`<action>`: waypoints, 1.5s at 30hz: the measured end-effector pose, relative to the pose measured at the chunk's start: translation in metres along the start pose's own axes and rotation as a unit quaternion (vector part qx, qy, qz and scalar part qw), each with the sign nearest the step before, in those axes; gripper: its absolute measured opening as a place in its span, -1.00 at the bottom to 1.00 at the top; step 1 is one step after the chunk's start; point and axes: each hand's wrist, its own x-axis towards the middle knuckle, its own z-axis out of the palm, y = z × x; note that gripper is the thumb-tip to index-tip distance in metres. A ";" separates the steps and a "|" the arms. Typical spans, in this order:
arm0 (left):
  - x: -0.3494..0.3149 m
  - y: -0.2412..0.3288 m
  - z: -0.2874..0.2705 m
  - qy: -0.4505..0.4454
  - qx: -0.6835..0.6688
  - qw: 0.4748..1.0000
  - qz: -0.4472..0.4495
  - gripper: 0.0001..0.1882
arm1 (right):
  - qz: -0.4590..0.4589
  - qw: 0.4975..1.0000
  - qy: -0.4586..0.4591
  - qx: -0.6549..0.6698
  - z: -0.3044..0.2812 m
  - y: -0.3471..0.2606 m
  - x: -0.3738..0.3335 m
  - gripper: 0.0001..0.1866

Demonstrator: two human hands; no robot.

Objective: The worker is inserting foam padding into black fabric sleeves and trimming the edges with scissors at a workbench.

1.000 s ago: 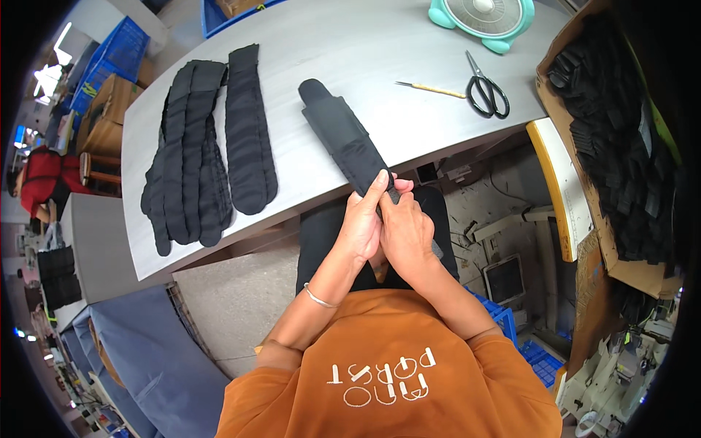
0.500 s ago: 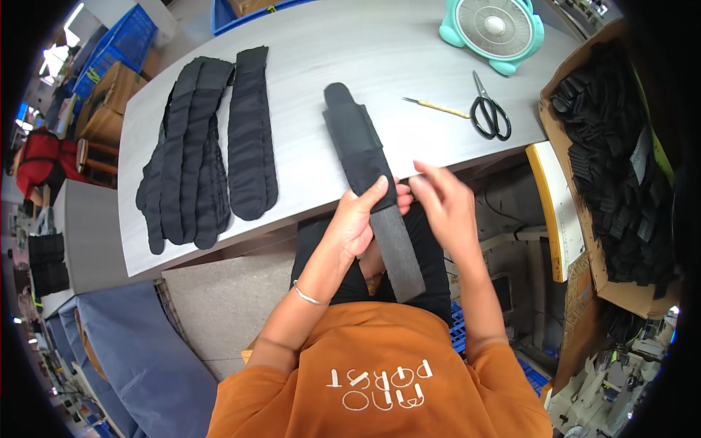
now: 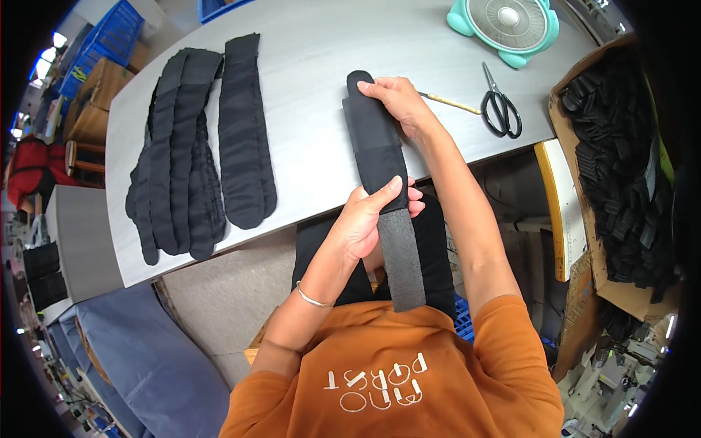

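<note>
While my left hand (image 3: 359, 223) grips the black sleeve (image 3: 376, 139) near its mouth, my right hand (image 3: 400, 102) pinches its rounded far end above the bench (image 3: 307, 109). It looks light, soft and bendy (the grey strip (image 3: 400, 255) perhaps stiffer), best held at both ends; its long axis runs away from me, slightly left.

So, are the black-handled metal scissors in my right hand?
No, the black-handled metal scissors lie on the pale grey table, while your right hand holds the far end of the long black fabric strip.
</note>
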 end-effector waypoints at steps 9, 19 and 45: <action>-0.023 -0.035 -0.005 0.035 0.021 0.999 -0.014 -0.65 | -0.078 0.980 0.089 -0.160 0.003 0.028 0.011 -0.60; -0.025 -0.023 -0.019 -0.113 -0.234 0.966 0.016 -0.13 | -0.178 0.959 0.157 -0.154 0.006 0.030 0.007 -0.55; -0.039 -0.042 -0.006 -0.024 -0.067 0.997 -0.015 -0.65 | -0.209 0.916 0.173 -0.296 0.016 0.030 0.003 -0.49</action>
